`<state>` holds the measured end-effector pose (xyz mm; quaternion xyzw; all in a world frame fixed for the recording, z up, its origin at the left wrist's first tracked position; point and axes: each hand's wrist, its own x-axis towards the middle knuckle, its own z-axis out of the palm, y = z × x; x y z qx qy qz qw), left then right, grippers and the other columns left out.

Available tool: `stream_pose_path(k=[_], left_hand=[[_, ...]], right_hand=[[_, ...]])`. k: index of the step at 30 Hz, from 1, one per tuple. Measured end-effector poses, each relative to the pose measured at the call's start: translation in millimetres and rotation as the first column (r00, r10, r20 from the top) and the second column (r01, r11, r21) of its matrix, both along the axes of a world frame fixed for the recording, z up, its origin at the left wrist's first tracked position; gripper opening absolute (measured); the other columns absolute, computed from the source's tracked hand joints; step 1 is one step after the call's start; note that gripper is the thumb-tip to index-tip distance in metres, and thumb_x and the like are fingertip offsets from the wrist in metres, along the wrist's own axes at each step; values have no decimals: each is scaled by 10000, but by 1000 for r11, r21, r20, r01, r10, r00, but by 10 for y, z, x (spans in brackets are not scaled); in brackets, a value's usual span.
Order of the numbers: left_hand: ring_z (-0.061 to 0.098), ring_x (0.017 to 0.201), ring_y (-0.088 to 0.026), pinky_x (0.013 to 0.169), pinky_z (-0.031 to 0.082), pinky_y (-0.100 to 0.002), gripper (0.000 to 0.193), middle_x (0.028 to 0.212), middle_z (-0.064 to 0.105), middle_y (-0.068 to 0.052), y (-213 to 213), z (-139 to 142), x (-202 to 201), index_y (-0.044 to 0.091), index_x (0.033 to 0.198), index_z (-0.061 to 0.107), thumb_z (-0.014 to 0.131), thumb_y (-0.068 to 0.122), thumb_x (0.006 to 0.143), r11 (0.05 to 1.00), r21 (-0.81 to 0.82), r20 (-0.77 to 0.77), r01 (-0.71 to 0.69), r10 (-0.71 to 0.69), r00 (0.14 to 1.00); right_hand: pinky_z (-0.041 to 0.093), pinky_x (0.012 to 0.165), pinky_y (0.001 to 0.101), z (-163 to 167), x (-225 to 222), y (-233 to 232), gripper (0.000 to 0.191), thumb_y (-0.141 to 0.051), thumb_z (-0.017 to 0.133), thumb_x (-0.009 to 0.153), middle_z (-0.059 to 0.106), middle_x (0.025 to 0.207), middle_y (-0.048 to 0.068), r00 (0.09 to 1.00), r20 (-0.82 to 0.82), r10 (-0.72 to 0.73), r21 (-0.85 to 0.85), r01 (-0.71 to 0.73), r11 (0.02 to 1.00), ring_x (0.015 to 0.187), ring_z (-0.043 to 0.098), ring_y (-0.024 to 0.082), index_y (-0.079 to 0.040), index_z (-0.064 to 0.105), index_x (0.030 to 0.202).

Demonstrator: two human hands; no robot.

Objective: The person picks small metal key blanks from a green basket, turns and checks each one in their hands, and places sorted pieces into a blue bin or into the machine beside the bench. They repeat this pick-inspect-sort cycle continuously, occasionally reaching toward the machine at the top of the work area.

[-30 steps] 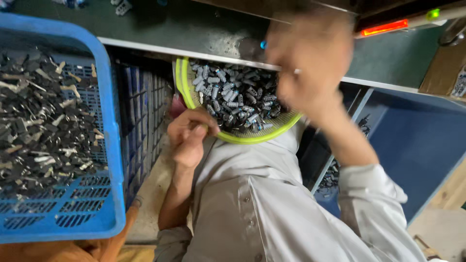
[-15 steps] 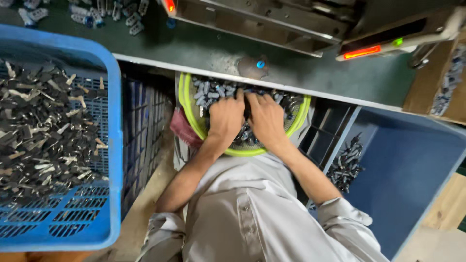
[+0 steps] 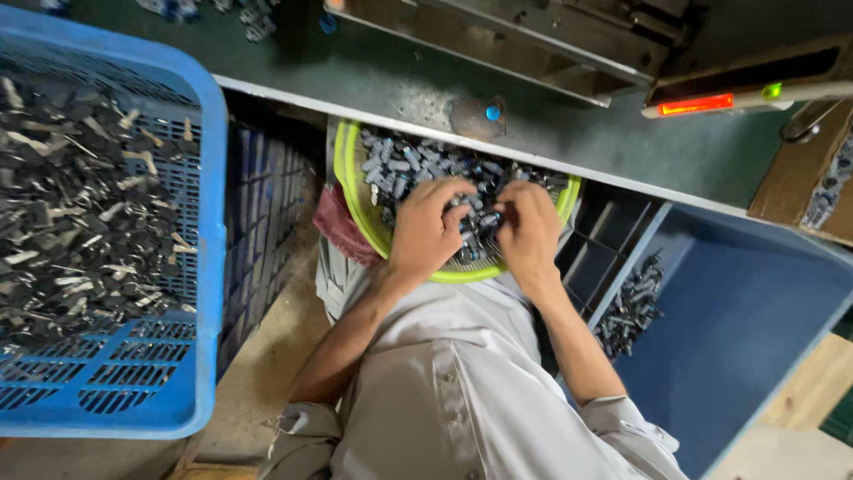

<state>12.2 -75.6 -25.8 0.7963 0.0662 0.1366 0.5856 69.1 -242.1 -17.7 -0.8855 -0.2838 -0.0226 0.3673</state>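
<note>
A yellow-green round basket rests on my lap, full of small dark metal parts. My left hand and my right hand are both down in the pile with fingers curled around several parts. The two hands sit close together near the basket's front rim. What lies under the palms is hidden.
A blue plastic crate of several dark parts stands at my left. A dark blue bin at my right holds a small heap of parts. Ahead runs a green workbench with a machine and a glowing orange light.
One second ago my right hand was raised and blurred and my left was below the basket. Both have come down into the parts and now close together on them.
</note>
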Motion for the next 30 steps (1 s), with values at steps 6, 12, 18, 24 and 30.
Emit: stream_pose_path(k=[6,12,18,24,30], left_hand=[[703,939,-309,839,539,-370,189,1024,711,-158,-49,27,52,-9,1071,672,698,38,890,945,-284,91,161,-141,986],[646,765,-272,692,504,-354,122,879,661,-118,-24,75,-196,20,1002,661,723,41,899,973,-206,108,103,-82,991],[537,671,-255,596,451,-374,210,784,532,-67,194,147,-310,32,966,682,693,82,762,776,597,442,-204,-106,891],[518,678,-195,591,415,-338,160,840,563,-17,333,323,-389,71,1027,715,749,131,882,745,633,377,-210,-60,924],[667,851,-202,750,562,-306,177,1050,695,-79,287,317,-369,44,1039,676,638,-56,898,994,-2,131,-106,106,986]], right_hand=[[576,830,337,-33,-165,-126,256,224,579,868,719,1039,146,1000,-11,2,351,2,936,916,709,238,-13,587,963],[597,824,289,-79,-268,-32,290,162,611,965,714,1124,233,892,-449,51,586,252,770,994,707,199,-11,467,1148],[612,845,318,-189,-317,97,336,89,711,926,701,1107,238,730,-601,326,710,302,636,983,707,201,-35,427,1057],[616,729,318,-59,76,190,335,155,652,942,703,1005,235,797,-567,209,664,293,688,859,704,195,-45,396,1021],[583,719,292,592,920,319,337,226,533,983,684,996,225,985,124,120,586,-170,792,876,692,223,-24,354,1124]])
